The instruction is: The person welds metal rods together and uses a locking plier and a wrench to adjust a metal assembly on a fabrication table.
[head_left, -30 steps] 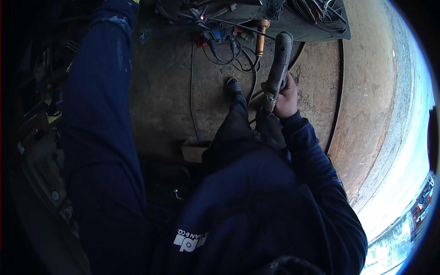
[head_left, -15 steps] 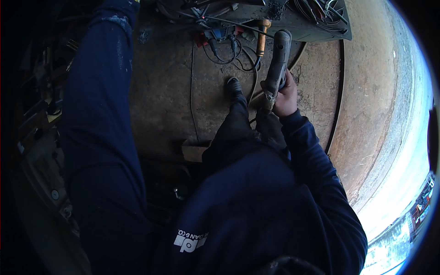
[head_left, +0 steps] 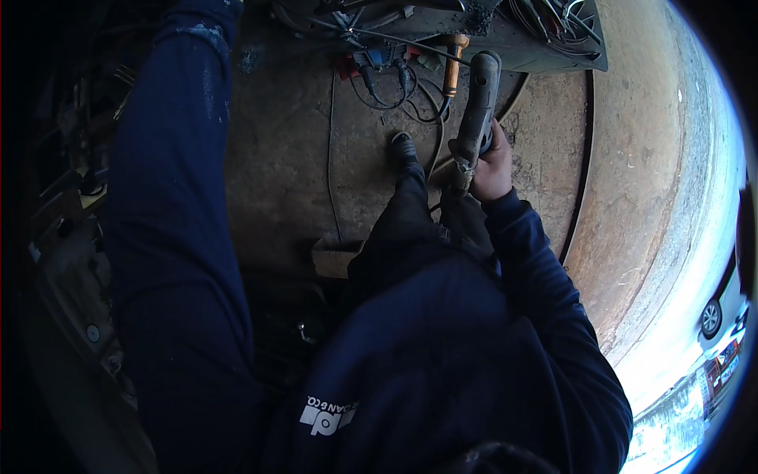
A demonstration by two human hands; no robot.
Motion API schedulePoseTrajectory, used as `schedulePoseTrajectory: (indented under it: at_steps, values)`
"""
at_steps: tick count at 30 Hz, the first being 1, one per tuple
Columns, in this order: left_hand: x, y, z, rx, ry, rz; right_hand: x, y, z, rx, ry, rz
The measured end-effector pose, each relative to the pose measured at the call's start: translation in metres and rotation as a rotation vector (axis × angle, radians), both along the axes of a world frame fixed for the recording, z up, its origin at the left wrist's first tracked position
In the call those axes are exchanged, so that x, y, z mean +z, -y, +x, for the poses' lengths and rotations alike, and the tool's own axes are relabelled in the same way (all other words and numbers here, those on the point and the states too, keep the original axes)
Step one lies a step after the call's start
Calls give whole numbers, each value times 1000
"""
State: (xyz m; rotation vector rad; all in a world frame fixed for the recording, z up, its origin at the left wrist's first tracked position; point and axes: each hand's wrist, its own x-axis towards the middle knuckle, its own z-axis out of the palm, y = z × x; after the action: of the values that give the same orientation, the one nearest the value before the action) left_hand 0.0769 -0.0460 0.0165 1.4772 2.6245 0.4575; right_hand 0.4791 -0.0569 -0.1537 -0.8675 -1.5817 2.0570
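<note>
Just this side of the dark surface [head_left: 525, 49], my bare right hand [head_left: 493, 170] is wrapped round the grey holder [head_left: 478, 103]. Left hand runs past the top edge, can't tell its grip. Thin rod [head_left: 410, 41] reaches left off the holder's head, across the orange handle [head_left: 451, 80], its far end near the blue-and-red socket box [head_left: 379, 57]. Risk: if the rod's hot or live, a wrist slip could drop it onto the black cords [head_left: 403, 77], burning insulation.
</note>
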Motion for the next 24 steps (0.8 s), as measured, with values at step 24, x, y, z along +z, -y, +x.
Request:
schedulePoseTrajectory:
  at_steps: [24]
  values:
    - [-3,0,1,11,7,-12,-14,19,120,-209,32,-17]
